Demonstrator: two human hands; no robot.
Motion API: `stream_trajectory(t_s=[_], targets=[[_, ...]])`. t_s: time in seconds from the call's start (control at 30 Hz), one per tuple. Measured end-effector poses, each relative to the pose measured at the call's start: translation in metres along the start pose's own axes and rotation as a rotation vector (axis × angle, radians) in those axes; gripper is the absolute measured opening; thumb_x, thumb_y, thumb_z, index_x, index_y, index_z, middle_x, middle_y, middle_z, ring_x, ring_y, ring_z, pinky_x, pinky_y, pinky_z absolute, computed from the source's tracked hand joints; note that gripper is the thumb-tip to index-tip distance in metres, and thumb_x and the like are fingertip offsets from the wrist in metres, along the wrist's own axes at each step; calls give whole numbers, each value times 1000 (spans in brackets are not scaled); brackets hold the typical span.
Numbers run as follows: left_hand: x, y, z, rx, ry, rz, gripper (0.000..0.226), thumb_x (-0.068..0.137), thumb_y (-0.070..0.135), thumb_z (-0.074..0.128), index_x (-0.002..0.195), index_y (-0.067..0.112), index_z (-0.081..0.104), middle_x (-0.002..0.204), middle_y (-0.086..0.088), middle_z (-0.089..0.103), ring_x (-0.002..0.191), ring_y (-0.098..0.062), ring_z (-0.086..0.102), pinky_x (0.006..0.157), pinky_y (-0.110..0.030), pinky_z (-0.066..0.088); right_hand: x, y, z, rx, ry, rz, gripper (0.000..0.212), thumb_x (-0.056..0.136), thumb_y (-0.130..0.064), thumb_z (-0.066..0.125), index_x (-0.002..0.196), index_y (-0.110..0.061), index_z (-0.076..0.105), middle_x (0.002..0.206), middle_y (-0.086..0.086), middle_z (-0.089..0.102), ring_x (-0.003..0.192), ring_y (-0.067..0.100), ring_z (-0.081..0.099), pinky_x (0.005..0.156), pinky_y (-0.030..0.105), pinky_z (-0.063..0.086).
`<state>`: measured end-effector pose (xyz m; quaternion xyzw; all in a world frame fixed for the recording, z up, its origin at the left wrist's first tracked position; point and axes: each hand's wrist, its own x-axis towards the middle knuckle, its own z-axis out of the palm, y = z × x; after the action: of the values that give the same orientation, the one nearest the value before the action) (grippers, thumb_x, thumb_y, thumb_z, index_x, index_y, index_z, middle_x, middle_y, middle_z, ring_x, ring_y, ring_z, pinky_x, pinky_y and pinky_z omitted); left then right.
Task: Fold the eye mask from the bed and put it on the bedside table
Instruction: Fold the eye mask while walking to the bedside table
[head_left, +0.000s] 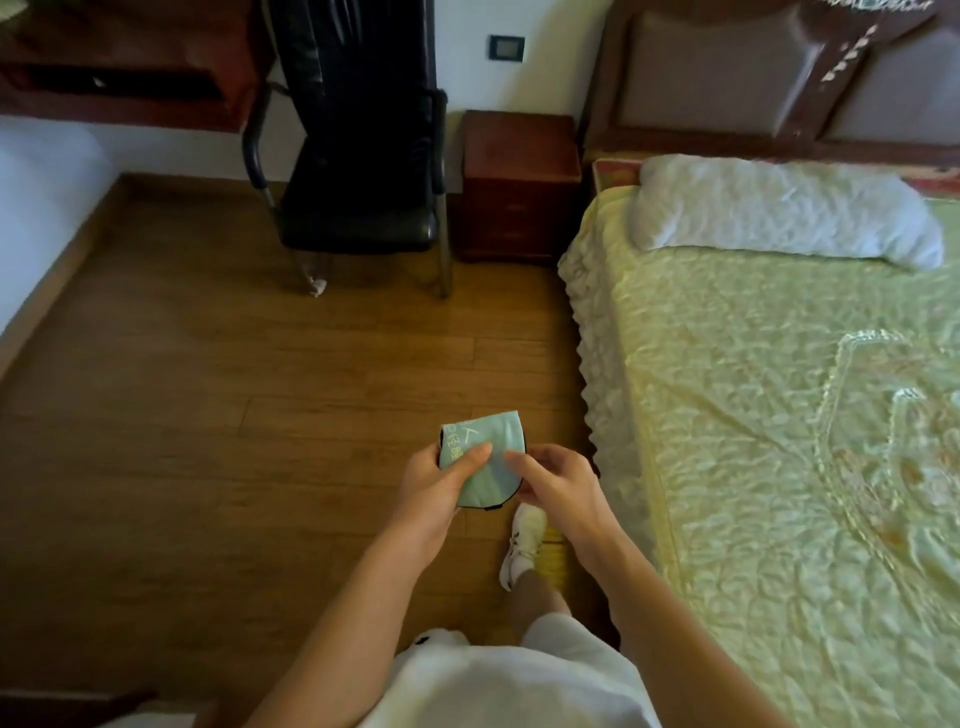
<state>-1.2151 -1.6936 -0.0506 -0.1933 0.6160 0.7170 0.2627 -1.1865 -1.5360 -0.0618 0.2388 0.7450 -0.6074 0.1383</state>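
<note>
Now | left hand (441, 480) and right hand (558, 488) both grasping folded eye mask (485, 457) | above floor (234, 415)

black chair (358, 171) upright on wooden floor (208, 389) | white pillow (784, 210) before headboard (769, 78) | wall switch (506, 48) behind | white shoe (524, 545) on floor

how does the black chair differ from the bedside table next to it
The black chair is dark and padded on thin metal legs; the bedside table is a reddish wooden box with drawer fronts. The chair stands much taller, its back rising well above the table's top. Both stand on the wooden floor against the wall.
</note>
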Motion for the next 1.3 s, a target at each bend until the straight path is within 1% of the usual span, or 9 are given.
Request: stream_trajectory(t_s=[0.1, 0.23, 0.37, 0.6, 0.73, 0.83, 0.97, 1.07, 1.3], targets=[[41, 25, 20, 9, -5, 3, 30, 84, 25, 74, 110, 15, 67, 107, -9, 75, 97, -22, 72, 80, -36, 58, 44, -17, -17, -13, 19, -17, 57, 76, -59, 69, 111, -14, 71, 101, 0, 78, 92, 13, 75, 83, 42, 64], [99, 68, 62, 10, -21, -5, 27, 85, 23, 73, 110, 16, 67, 105, -7, 75, 96, -21, 72, 78, -34, 57, 109, -50, -56, -48, 41, -61, 57, 80, -58, 66, 118, -16, 69, 105, -4, 74, 96, 11, 72, 86, 38, 63], [159, 115, 110, 40, -3, 7, 37, 82, 27, 75, 116, 14, 65, 109, -8, 74, 100, -23, 70, 84, -38, 58, 179, -83, -99, -63, 57, -90, 70, 72, -68, 61, 117, -15, 69, 105, -3, 74, 96, 12, 71, 84, 38, 63], [237, 176, 165, 25, 12, 18, 32, 85, 23, 72, 115, 16, 63, 110, -8, 72, 103, -23, 68, 84, -36, 57, 277, -136, -144, -25, 29, -90, 63, 76, -64, 63, 115, -15, 71, 103, -3, 74, 95, 12, 72, 83, 40, 64], [270, 200, 174, 52, 33, -5, 50, 78, 30, 75, 123, 13, 61, 114, -10, 71, 106, -26, 68, 94, -46, 56, 312, -156, -151, -18, -9, -73, 53, 80, -58, 66, 111, -15, 71, 100, -1, 75, 92, 13, 73, 80, 42, 64], [304, 221, 179, 37, 40, -15, 41, 82, 25, 74, 119, 12, 64, 111, -11, 73, 104, -26, 69, 93, -46, 56, 348, -173, -154, 3, -3, -39, 61, 73, -65, 65, 110, -16, 72, 100, -1, 76, 92, 13, 73, 81, 43, 64], [351, 248, 180, 36, 28, -22, 36, 83, 24, 73, 116, 13, 66, 109, -10, 74, 102, -26, 70, 93, -46, 56, 396, -194, -155, 18, -2, -28, 56, 74, -63, 67, 106, -17, 73, 98, -1, 76, 91, 13, 73, 81, 44, 64], [393, 274, 180, 35, 21, -16, 32, 84, 23, 73, 114, 15, 65, 110, -9, 73, 102, -25, 70, 89, -42, 57, 440, -214, -153, 67, 14, -5, 61, 71, -65, 67, 106, -15, 72, 100, 1, 76, 93, 15, 74, 83, 45, 64], [506, 361, 169, 21, 19, 14, 38, 84, 25, 73, 120, 16, 62, 113, -6, 71, 105, -22, 68, 93, -43, 57, 554, -290, -138, 90, 39, 12, 49, 83, -55, 66, 105, -12, 73, 99, 8, 77, 93, 21, 75, 87, 47, 63]])
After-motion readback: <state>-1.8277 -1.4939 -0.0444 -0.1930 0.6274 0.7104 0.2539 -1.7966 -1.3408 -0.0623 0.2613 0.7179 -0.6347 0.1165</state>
